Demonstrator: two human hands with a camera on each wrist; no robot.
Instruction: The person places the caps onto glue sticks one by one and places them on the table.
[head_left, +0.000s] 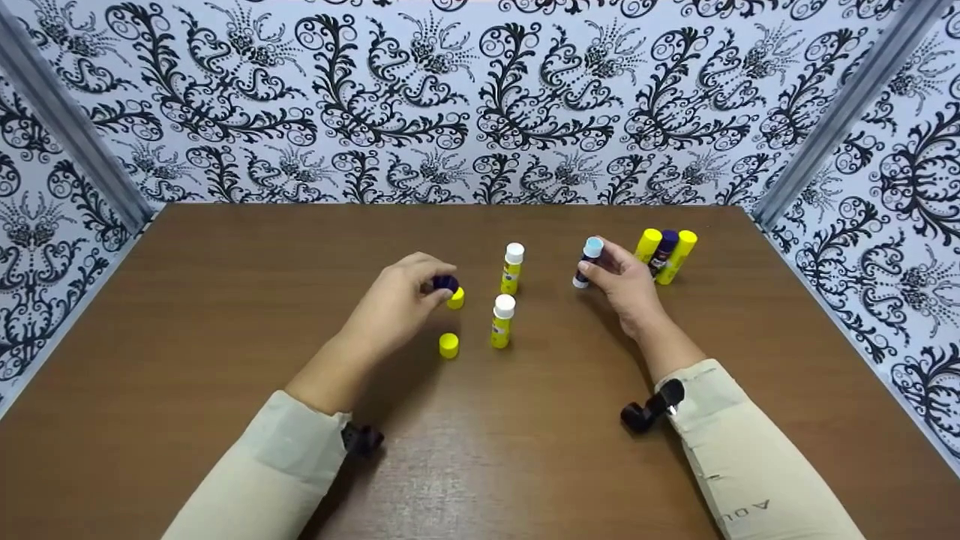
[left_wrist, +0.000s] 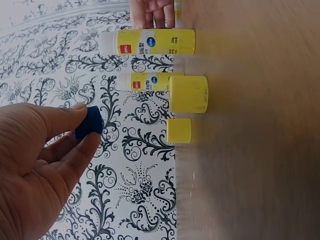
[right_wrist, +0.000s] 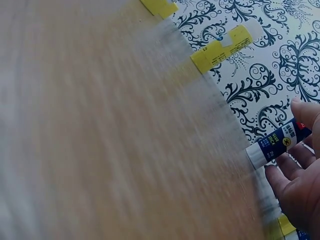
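Observation:
Between thumb and fingers, my left hand [head_left: 397, 304] pinches a dark blue cap [left_wrist: 90, 123], held above the table near two yellow caps. One yellow cap [head_left: 448, 346] stands closer to me; the other yellow cap [head_left: 456, 299] is partly behind the left hand's cap. My right hand [head_left: 622, 285] grips an uncapped dark blue glue stick [right_wrist: 277, 143] upright, its pale top showing in the head view. Two yellow glue sticks with white tops stand between the hands: a nearer glue stick [head_left: 502, 322] and a farther glue stick [head_left: 511, 268].
Just beyond the right hand, a yellow glue stick [head_left: 649, 241], a dark blue glue stick [head_left: 666, 247] and another yellow glue stick [head_left: 678, 257] stand close together, capped. Patterned panels [head_left: 480, 105] wall the brown table [head_left: 187, 360] at the back and sides.

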